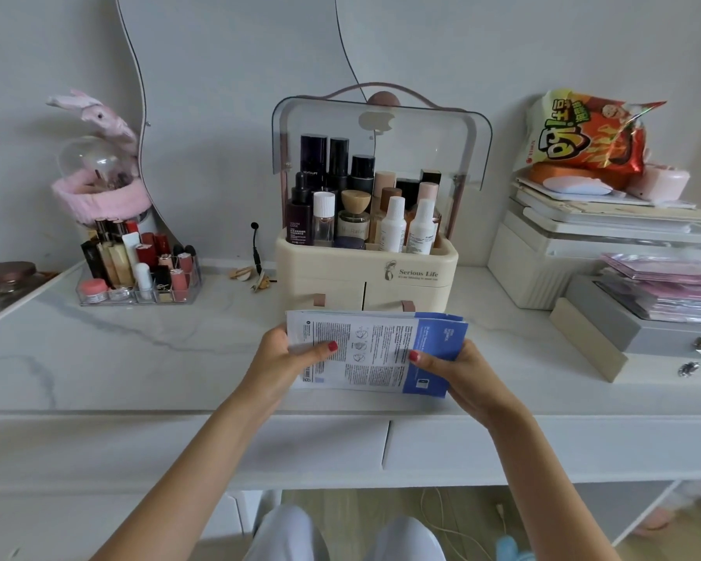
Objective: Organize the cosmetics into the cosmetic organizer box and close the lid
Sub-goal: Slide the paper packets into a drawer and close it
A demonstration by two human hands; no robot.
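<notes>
Both forearms bare, no sleeves in view, no watch, rings or bracelets visible. Left hand [284, 350] and right hand [450, 368]: thumbnails painted red, glossy; other nails hidden. Knees [288, 536] at bottom edge covered in pale, whitish-lavender fabric, trousers or a skirt, can't tell which.

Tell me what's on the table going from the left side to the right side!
Clear lipstick tray → small black microphone → cream organizer box with its lid up → white storage bin → grey box.
</notes>
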